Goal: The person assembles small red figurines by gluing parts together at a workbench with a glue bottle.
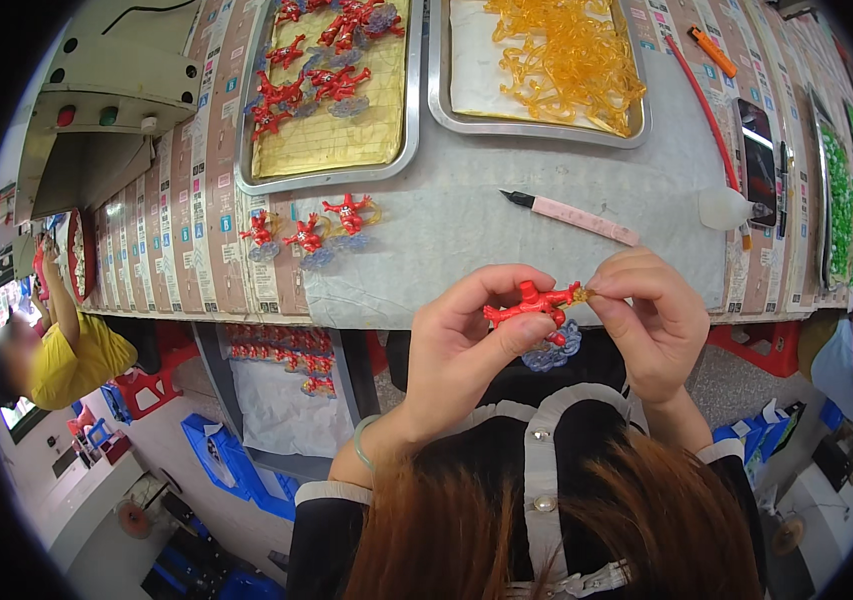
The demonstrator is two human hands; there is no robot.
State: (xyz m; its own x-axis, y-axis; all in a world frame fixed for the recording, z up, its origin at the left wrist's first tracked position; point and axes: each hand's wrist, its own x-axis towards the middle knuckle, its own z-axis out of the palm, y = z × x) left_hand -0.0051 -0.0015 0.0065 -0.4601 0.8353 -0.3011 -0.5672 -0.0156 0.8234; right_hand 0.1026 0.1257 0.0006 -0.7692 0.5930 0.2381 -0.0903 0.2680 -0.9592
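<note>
Between thumb and fingers, my left hand (pixel 476 340) grips a small red figurine (pixel 529 304) above the table's near edge. A translucent blue-grey swirled piece (pixel 552 350) hangs below the figurine. My right hand (pixel 651 315) pinches a small yellow translucent piece (pixel 583 293) against the figurine's right end; its far part is hidden by my fingers. Farther off lies a pink-handled pen-shaped tool with a dark tip (pixel 571 216). To the left, several red figurines (pixel 304 234) with blue and yellow translucent parts lie on the grey sheet.
At the back stand a tray of red figurines (pixel 413 130) and a tray of yellow pieces (pixel 546 126). On the right are an orange cutter (pixel 712 52), a phone (pixel 755 150) and a small bottle (pixel 724 209). A drawer with more figurines (pixel 291 415) sits below left. Co-workers sit on both sides.
</note>
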